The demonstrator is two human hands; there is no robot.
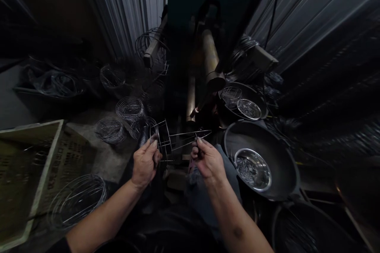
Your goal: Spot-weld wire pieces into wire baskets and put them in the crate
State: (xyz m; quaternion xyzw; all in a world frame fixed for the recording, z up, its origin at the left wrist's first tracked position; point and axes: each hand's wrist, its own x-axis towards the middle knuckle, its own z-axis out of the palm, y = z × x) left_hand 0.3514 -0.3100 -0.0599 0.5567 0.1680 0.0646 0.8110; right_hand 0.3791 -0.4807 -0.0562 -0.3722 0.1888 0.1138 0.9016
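Observation:
My left hand (146,161) is closed around one end of a welded wire frame (168,134), thumb on top. The frame has short cross wires near that hand and long thin wires that run right and come together in a point. My right hand (208,159) is pinched at the long wires. Between its thumb and fingertips is a short, thin dark piece, too small to name. Just beyond the hands stands a machine with a thick upper metal cylinder (211,57) and a lit copper-coloured tip (194,112) beside a lower upright rod.
On the right, a steel bowl (253,169) of short metal pins sits in a large dark pan (285,158); another bowl (249,109) stands behind. Wire ring bundles (109,129) lie on the floor at left. A yellowish crate (44,174) stands at lower left.

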